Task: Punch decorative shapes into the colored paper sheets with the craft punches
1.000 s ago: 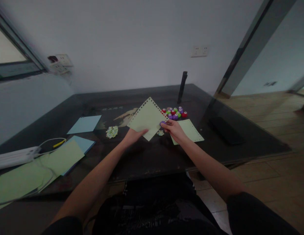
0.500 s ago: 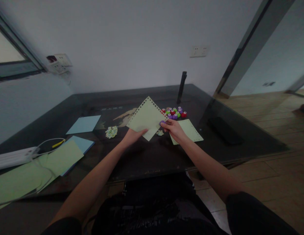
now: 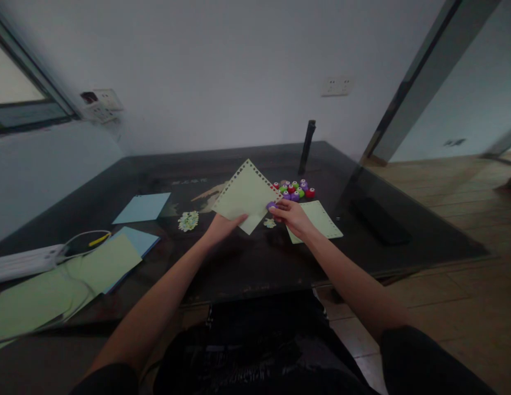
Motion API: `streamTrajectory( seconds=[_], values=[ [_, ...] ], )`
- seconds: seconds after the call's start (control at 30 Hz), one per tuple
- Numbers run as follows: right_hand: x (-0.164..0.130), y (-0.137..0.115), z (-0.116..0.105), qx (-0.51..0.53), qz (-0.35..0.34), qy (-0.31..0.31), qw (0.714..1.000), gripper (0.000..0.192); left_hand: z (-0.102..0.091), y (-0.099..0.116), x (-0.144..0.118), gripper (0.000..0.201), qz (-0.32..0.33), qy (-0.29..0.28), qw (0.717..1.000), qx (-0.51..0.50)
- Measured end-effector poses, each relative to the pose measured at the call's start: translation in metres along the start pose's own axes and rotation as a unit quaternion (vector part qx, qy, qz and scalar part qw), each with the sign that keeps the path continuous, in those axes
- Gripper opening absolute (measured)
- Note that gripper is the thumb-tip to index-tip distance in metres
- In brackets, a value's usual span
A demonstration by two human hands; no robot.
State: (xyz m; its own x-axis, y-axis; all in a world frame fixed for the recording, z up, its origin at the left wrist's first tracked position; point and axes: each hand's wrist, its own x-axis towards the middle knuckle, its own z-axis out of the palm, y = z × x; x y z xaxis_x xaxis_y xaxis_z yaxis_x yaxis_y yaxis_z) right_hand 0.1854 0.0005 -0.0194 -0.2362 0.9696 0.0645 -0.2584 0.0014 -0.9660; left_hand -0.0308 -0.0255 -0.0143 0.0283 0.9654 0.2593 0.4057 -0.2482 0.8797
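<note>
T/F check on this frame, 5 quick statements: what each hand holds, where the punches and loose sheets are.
1. The left hand holds a pale green sheet with a row of punched holes along its edge. True.
2. The right hand is pressing a red punch onto the sheet. False: the small punch at its fingertips is purple.
3. A cluster of small coloured punches sits on the table beyond the right hand. True.
4. The second punched green sheet lies at the table's left end. False: it lies flat just right of the right hand.
5. A blue sheet lies flat on the dark table, left of the hands. True.
</note>
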Motion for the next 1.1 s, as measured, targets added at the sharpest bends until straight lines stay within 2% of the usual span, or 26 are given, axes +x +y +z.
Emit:
streamTrajectory(
  seconds=[0.13,0.23,0.4,0.6,0.8,1.1],
  values=[
    [-0.001,-0.003,0.001,-0.005,0.027,0.017,0.999,0.037,-0.001,-0.001,0.001,0.054,0.007,0.008,1.000,-0.003],
    [-0.001,-0.004,0.001,-0.015,0.032,0.006,0.999,0.037,-0.002,-0.003,0.003,0.055,0.007,0.014,1.000,-0.006],
    [-0.003,-0.006,0.000,-0.041,0.041,-0.020,0.998,0.033,-0.005,-0.004,0.004,0.055,0.004,0.033,0.999,-0.003],
    [-0.001,-0.004,-0.002,-0.053,0.040,-0.021,0.998,0.025,-0.009,0.000,0.005,0.049,-0.010,0.058,0.998,0.013],
    [0.005,0.004,-0.005,-0.113,0.027,-0.009,0.993,0.034,-0.009,0.003,0.006,0.048,-0.032,0.069,0.997,0.010],
    [0.007,0.004,-0.007,-0.090,0.043,-0.010,0.995,0.041,-0.008,0.001,0.006,0.048,-0.019,0.070,0.997,0.005]
  ],
)
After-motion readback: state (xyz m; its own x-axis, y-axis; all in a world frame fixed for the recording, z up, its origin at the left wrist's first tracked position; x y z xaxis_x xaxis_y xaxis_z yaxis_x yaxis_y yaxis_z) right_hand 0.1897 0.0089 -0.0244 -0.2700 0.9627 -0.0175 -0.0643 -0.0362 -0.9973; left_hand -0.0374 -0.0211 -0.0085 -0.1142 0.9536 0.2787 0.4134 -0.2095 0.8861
